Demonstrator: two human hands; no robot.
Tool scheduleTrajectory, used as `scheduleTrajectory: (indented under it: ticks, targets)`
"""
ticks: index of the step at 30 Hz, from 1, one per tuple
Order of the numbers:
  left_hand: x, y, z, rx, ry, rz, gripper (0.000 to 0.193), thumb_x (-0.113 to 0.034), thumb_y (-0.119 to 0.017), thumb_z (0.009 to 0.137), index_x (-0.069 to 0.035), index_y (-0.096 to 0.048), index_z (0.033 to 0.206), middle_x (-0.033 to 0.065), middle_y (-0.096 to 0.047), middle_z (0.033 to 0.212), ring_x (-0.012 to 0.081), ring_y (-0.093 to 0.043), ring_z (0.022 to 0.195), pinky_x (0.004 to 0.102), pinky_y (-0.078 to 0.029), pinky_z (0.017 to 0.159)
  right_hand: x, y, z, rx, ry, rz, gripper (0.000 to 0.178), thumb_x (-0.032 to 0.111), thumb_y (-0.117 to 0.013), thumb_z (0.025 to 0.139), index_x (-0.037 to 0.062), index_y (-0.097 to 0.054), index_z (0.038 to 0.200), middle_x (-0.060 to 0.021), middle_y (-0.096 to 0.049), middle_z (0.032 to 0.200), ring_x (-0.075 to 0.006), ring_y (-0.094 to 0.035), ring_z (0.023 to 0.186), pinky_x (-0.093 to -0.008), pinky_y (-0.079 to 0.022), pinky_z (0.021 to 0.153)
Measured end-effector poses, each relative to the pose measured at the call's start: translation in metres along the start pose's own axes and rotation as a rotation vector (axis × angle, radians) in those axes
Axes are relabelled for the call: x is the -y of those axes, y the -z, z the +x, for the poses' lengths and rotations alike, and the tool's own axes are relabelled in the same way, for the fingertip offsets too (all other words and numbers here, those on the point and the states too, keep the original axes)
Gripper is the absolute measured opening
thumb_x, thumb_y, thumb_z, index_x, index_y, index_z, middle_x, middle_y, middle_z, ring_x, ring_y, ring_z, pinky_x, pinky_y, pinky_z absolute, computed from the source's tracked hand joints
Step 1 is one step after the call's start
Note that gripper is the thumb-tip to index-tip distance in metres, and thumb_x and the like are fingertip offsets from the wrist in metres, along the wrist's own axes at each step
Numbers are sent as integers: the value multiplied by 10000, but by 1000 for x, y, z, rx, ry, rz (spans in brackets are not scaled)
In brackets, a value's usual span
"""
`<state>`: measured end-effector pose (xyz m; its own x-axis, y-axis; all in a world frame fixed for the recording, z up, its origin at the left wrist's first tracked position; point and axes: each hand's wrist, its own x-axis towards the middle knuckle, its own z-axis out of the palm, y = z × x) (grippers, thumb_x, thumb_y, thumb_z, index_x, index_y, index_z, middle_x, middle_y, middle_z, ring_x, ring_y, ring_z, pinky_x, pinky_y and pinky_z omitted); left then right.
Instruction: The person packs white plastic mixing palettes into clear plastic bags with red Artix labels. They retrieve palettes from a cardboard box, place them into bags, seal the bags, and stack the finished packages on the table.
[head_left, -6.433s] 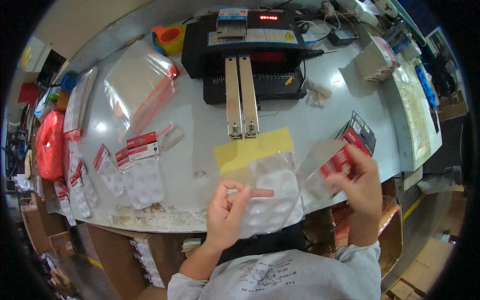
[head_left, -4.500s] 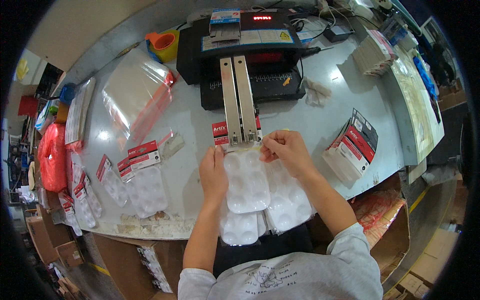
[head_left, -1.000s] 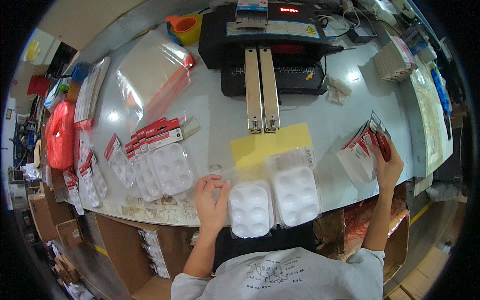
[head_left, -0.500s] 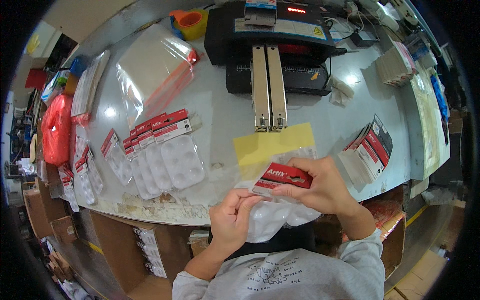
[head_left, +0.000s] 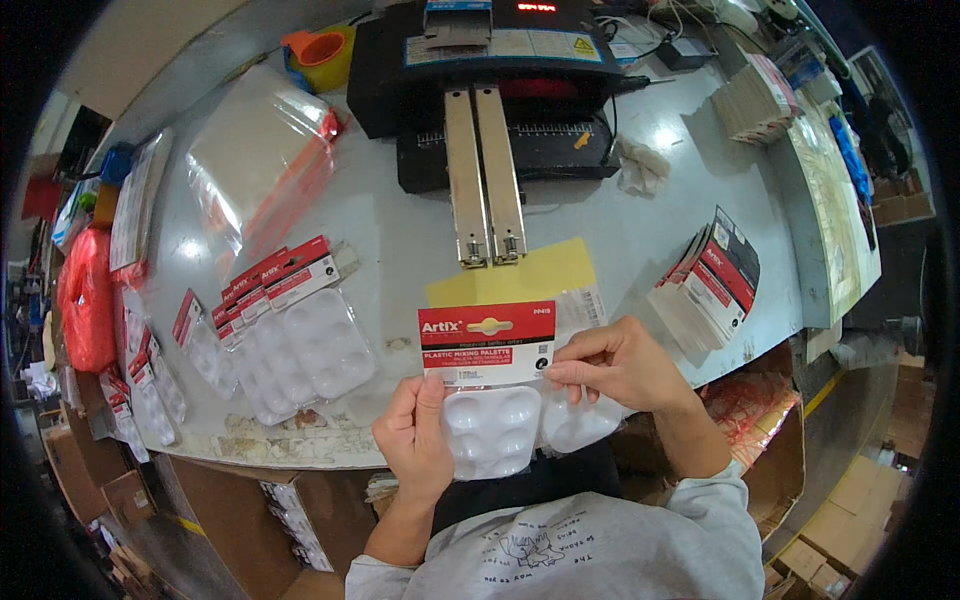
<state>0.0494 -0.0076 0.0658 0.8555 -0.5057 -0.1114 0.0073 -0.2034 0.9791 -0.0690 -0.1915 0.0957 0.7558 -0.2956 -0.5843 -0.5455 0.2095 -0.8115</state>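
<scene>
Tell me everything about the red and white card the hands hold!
The card is a rectangle, red above, a dark strip, mostly white below, with printing and a hanging hole near the top. It looks like thin cardboard. Its long edges run nearly level. The left hand holds its lower left corner, the right hand its lower right side. Below it shows a white welled tray.
</scene>
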Motion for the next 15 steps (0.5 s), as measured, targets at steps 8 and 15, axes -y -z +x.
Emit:
scheduleTrajectory:
  ticks: [8,15]
  targets:
    - [4,-9,26,63,-17,216,297,-219,-435,972,19,-535,825,98,-562,689,167,-485,628,284,-411,616,-7,0,18,-17,-33,246,197,151,-586,885,-36,-638,851,-70,-651,743,-118,-632,630,-219,-466,487]
    - [36,-33,83,33,-32,282,309,-233,-417,973,12,-485,798,132,-510,661,212,-456,602,327,-397,594,-20,3,77,-218,95,336,211,184,-573,893,-17,-630,871,-66,-640,768,-140,-654,647,-207,-437,466]
